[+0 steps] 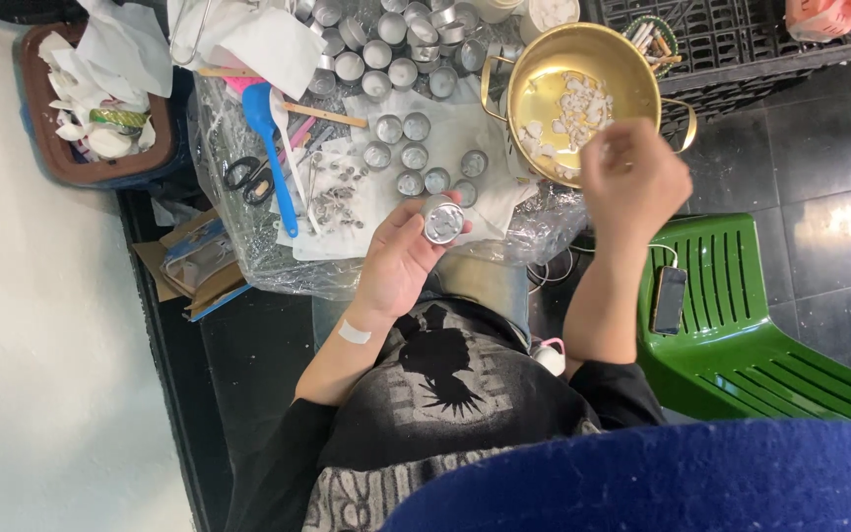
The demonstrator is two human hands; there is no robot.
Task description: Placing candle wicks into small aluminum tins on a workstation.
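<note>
The left hand (396, 261) grips a small round metal cup (442, 219) between fingers and thumb, held just above the near edge of the cluttered desk (258, 256). The right hand (632, 177) hangs loosely curled over the rim of the brass pot (583, 99) of white chips (575, 106); whether it pinches anything I cannot tell. To me the pot's overhanging spot looks risky: a nudge could tip it, spilling chips among the empty tins (401, 128).
</note>
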